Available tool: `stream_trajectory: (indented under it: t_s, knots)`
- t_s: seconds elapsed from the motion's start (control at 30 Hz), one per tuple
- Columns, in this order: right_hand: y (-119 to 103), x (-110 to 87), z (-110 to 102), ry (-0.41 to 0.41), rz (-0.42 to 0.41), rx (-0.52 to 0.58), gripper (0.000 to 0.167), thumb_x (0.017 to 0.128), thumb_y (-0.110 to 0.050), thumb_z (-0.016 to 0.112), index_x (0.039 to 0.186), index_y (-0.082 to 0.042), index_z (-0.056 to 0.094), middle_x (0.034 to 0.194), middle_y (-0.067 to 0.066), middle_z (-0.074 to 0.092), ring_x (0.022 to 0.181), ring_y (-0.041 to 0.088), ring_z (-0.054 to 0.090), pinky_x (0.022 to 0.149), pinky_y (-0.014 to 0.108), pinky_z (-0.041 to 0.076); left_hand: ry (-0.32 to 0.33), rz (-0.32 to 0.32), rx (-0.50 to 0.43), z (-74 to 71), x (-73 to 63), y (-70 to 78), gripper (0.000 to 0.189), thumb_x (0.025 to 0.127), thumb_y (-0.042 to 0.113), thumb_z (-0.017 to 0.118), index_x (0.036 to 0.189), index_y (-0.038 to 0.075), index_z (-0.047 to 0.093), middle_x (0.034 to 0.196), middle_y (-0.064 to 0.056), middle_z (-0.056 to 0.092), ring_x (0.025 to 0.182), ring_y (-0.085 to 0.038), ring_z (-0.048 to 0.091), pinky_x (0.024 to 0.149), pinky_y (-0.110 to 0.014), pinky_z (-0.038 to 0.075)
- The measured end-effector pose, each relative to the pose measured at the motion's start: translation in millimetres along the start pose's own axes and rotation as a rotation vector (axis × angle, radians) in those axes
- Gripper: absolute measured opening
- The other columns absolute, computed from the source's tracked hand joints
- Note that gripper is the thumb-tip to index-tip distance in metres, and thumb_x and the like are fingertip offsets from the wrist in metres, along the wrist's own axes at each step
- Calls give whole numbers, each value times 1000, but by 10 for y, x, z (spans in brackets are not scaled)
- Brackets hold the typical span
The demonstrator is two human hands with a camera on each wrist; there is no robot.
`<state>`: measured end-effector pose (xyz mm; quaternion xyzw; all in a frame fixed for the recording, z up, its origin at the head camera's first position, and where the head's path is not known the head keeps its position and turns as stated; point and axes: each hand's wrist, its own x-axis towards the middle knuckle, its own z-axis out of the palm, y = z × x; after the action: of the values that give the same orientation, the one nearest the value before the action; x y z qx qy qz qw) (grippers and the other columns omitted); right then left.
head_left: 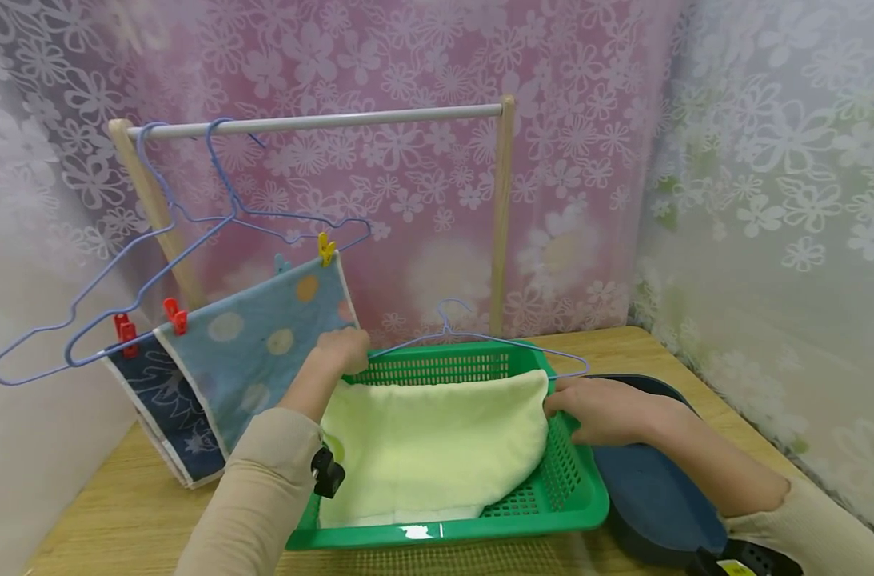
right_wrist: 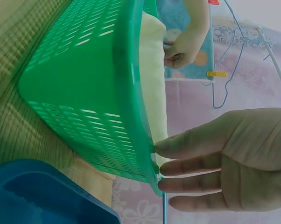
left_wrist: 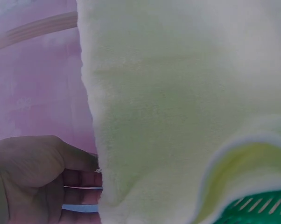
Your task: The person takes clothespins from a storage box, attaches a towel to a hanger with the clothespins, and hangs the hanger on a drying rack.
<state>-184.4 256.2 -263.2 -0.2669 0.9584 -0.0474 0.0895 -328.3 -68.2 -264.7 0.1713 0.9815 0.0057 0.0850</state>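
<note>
A pale yellow towel (head_left: 437, 448) spreads across the green basket (head_left: 447, 534), its top edge stretched between the two hands. At the towel's upper left corner my left hand (head_left: 341, 352) pinches the cloth; the left wrist view shows the thumb and fingers at the towel's edge (left_wrist: 131, 116). My right hand (head_left: 602, 410) pinches the opposite corner, just over the basket's right rim. In the right wrist view the thumb and fingertips meet at the cloth. Behind the towel, a loose blue hanger (head_left: 447, 330) lies across the basket's back rim.
A rack with a white rail (head_left: 321, 122) stands behind. Two blue hangers on it carry a spotted light blue cloth (head_left: 278, 332) and a dark blue cloth (head_left: 170, 408), with red clips (head_left: 175, 316) and a yellow clip (head_left: 326, 249). A dark blue basin (head_left: 652, 488) sits right of the basket.
</note>
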Motion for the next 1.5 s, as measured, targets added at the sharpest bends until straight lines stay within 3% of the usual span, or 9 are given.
stream_trajectory:
  t_s: [0.1,0.23,0.33,0.5,0.73,0.97,1.23,1.5]
  knots:
    - [25,12,19,8,4,-33,31,77,-7,73,106,-11,64,103,5,53,86,21,55,68,33,44,-20,10,-8,-35,-18,-12,20,90,1,48,106,3,61,104,-14,59,74,-21,49,65,-36,39]
    - [39,36,41,15,16,-56,29,78,-13,73,106,-10,64,106,8,53,86,23,57,68,34,44,-55,33,-29,-75,-43,-42,14,92,1,45,95,4,59,86,-9,55,68,-20,45,64,-36,37]
    - [46,49,46,13,25,-54,30,78,-15,73,106,-9,64,108,10,53,85,23,58,68,34,45,-79,57,-66,-91,-58,-72,19,92,-1,43,75,8,49,65,-3,38,57,-16,30,58,-33,31]
    - [66,58,27,12,35,-44,34,77,-18,74,108,-9,64,113,13,53,89,28,58,68,35,46,-56,100,-106,-128,-90,-113,33,88,-3,43,60,13,33,54,1,20,49,-13,14,49,-27,21]
    - [88,71,3,4,52,-24,36,77,-19,74,110,-9,64,110,9,54,91,26,58,68,36,47,-12,152,-131,-231,-175,-125,31,86,-5,43,62,13,34,54,2,22,43,-12,21,44,-25,22]
    - [108,75,7,12,35,-39,36,77,-22,75,109,-10,64,106,7,54,86,24,57,65,35,46,42,199,-79,-335,-253,-123,28,83,-4,46,62,13,37,56,1,27,46,-12,24,45,-25,23]
    - [118,84,10,9,40,-54,36,77,-23,75,109,-11,63,106,8,53,84,23,57,63,35,46,101,239,-24,-450,-361,-99,27,85,-2,50,65,13,38,61,1,26,54,-13,21,51,-27,21]
    - [122,71,26,25,30,-68,35,78,-23,74,109,-11,64,106,7,53,85,22,57,64,34,46,154,282,2,-522,-456,-90,29,86,-3,45,66,13,32,63,1,20,56,-14,16,53,-29,16]
